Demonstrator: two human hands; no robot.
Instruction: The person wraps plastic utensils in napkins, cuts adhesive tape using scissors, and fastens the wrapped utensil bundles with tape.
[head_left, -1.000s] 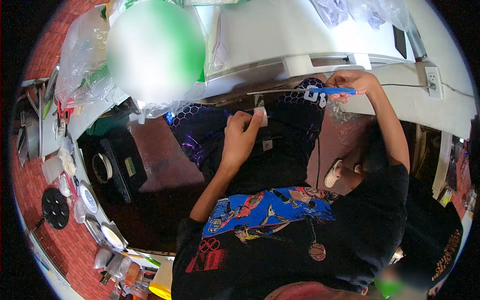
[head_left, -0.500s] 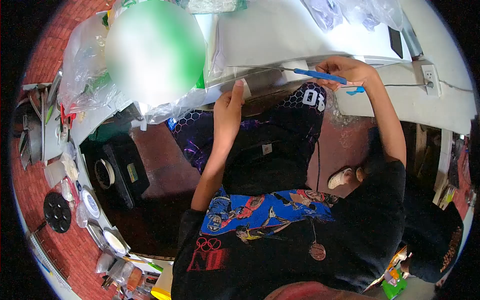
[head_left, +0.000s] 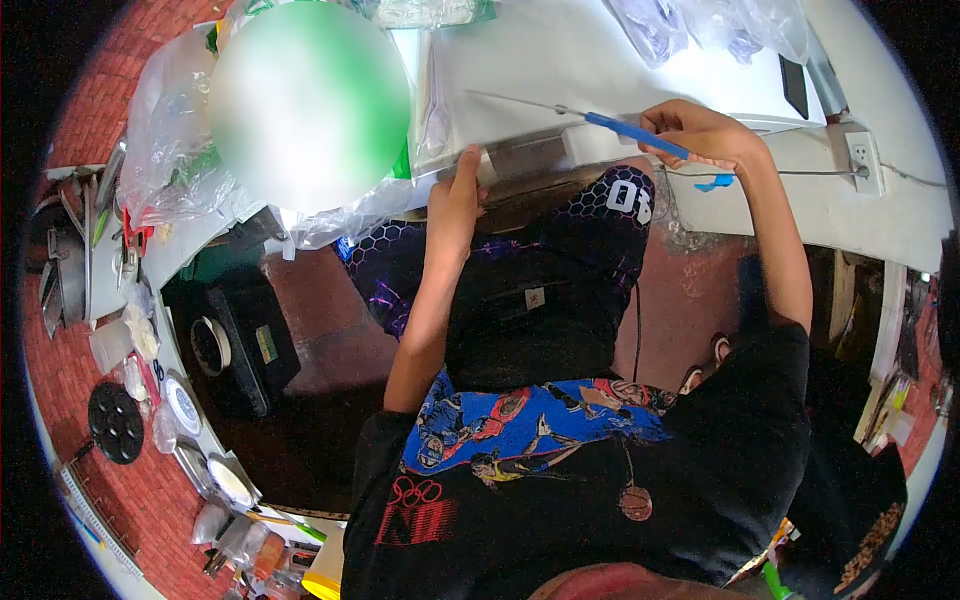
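Note:
My right hand (head_left: 700,138) grips the blue handle of a tool (head_left: 635,138) with a long, thin metal shaft. The shaft points left above the white table, and the tip is clear of the surface. A small collar shows on the shaft ahead of the handle. My left hand (head_left: 455,215) is at the table's front edge, thumb up and the other fingers curled under. It is beside a see-through strip (head_left: 530,158) along that edge, with white pieces on it. What those fingers hold is hidden.
Clear plastic bags (head_left: 165,140) lie left of a large blurred round patch. More bags (head_left: 740,30) and a dark phone-like object (head_left: 793,85) are at the back right. A cord runs to a wall outlet (head_left: 860,155); a blue scrap (head_left: 714,182) lies by the cord.
The tool's shaft has swung upward, its tip rising away from the strip at the table edge. My left hand has shifted slightly. The foot at lower right has moved partly behind my sleeve.

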